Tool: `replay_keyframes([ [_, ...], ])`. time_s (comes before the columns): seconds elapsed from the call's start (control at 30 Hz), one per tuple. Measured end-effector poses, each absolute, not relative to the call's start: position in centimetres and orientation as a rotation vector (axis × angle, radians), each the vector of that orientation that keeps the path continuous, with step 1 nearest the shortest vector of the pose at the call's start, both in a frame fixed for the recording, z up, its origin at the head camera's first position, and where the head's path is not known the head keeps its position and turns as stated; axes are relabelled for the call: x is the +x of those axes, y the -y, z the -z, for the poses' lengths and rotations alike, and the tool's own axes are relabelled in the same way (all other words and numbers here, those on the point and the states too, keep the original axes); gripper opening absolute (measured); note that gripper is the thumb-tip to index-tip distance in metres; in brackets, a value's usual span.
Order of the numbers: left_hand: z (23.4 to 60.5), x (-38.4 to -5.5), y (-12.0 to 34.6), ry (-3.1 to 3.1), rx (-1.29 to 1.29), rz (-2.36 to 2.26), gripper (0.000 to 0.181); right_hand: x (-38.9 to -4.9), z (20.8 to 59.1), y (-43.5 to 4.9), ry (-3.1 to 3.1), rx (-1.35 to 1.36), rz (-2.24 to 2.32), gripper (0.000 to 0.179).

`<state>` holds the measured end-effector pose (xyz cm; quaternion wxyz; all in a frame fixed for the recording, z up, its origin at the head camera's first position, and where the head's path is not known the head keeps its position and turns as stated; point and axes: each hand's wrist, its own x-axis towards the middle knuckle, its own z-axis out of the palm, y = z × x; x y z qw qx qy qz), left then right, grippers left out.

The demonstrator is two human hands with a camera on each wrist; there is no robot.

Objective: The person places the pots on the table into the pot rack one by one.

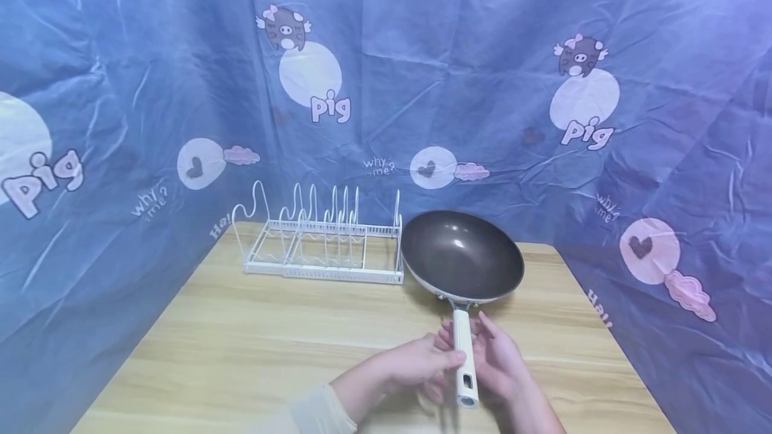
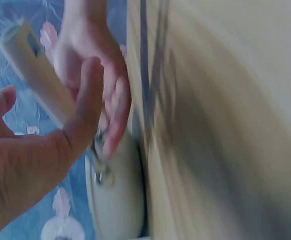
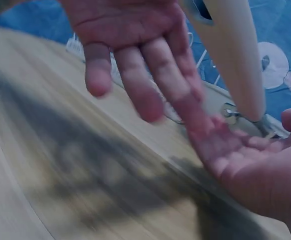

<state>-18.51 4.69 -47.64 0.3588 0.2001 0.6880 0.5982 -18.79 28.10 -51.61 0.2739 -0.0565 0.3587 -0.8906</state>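
A dark-coated frying pan (image 1: 464, 253) with a light outside stands on the table, its cream handle (image 1: 463, 333) pointing towards me and raised off the wood. My left hand (image 1: 416, 362) is at the handle's left side, thumb overlapping the handle in the head view. Its other fingers (image 3: 131, 75) stretch out under the handle in the right wrist view. My right hand (image 1: 503, 364) lies on the other side, palm turned up beneath the handle, fingers loosely bent and not closed round it. Both hands are close together, their fingers overlapping in the right wrist view.
Left of the pan, a white wire rack (image 1: 326, 274) with upright looped dividers stands near the back of the table; its right end is right beside the pan's rim. Blue printed cloth (image 1: 398, 86) encloses the wood-grain table (image 1: 253, 340) at the back and sides.
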Motion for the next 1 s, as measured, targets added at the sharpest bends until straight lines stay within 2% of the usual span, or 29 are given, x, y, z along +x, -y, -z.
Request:
replay_keyframes([
  [0.1, 48.0, -17.8, -5.5, -1.554, 0.489, -1.654, 0.048, -19.3, 52.5, -27.5, -0.558, -0.337, 2.377, 0.081],
  [0.23, 48.1, -17.1, -6.3, -1.322, 0.413, -1.789, 0.050, -19.7, 53.7, -26.7, -0.298, -0.490, 2.351, 0.078],
  [0.33, 47.9, -16.7, -6.7, -1.291, 0.394, -1.810, 0.053, -19.7, 54.4, -26.4, -0.201, -0.542, 2.354, 0.074],
  [0.53, 47.9, -16.0, -6.7, -1.347, 0.359, -1.825, 0.061, -19.7, 54.9, -25.8, -0.093, -0.580, 2.348, 0.089],
  [0.67, 47.9, -16.1, -6.3, -1.383, 0.334, -1.824, 0.066, -19.8, 55.0, -25.6, -0.134, -0.554, 2.398, 0.076],
  [1.0, 48.4, -17.0, -4.7, -1.385, 0.387, -1.771, 0.076, -20.3, 55.2, -25.1, -0.272, -0.593, 2.446, 0.072],
])
